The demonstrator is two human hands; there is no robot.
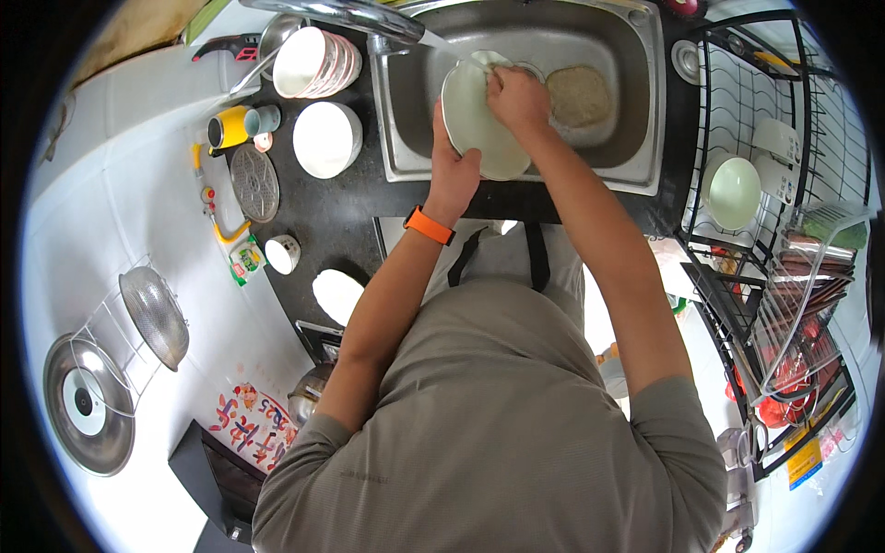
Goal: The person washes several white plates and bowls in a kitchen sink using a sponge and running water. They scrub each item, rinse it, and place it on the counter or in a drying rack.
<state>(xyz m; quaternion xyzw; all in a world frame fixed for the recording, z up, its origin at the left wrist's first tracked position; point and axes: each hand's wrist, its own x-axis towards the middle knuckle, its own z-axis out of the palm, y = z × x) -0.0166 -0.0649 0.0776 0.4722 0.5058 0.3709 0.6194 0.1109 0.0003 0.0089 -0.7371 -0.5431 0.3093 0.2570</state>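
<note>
My left hand [455, 162] grips the near-left rim of a pale green dish [484, 131], which is tilted over the front part of the stainless-steel sink [629, 155]. An orange wristband [429, 227] is on that wrist. My right hand [520, 100] has its fingers curled against the dish's inner face near the far edge. Whether those fingers hold anything is hidden. From the chrome faucet [387, 19] a stream of water [449, 47] falls onto the dish beside my right fingers. A flat brown scrubbing cloth or pad [578, 95] lies on the sink bottom.
Left of the sink stand stacked bowls [304, 62], a white bowl [328, 139], a yellow cup [229, 128] and a perforated metal disc [254, 182]. A small cup [282, 254] sits nearer me. On the right, a black wire dish rack [805, 104] holds a pale green bowl [733, 192].
</note>
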